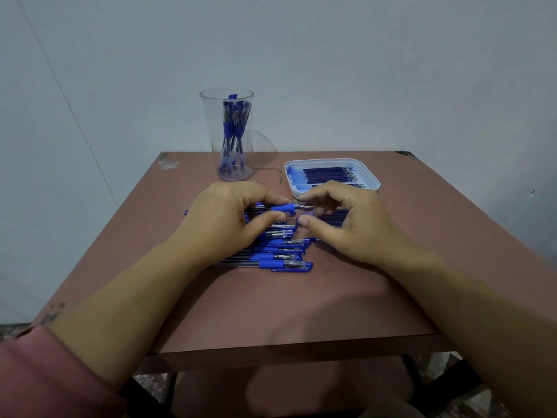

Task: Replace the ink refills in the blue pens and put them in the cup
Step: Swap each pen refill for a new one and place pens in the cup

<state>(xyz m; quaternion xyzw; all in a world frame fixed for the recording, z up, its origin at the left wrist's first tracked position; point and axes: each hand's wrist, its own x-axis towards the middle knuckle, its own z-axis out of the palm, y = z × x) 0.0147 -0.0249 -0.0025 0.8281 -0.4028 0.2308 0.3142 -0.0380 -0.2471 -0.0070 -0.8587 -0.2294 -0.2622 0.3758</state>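
Observation:
My left hand (229,218) grips a blue pen (281,208) by its blue grip section, holding it level above the table. My right hand (334,215) pinches the pen's metal tip end between finger and thumb. Below both hands lies a pile of several blue pens (280,254) on the brown table (271,303). A clear plastic cup (230,134) stands at the back and holds several blue pens upright. A white tray (370,179) at the back right holds several dark blue refills (328,173). More dark refills (333,218) lie under my right hand.
The table's front edge (286,345) is near my forearms, and a pale wall rises right behind the table. A thin wire or string (271,171) lies between the cup and the tray. A stool or seat shows under the table.

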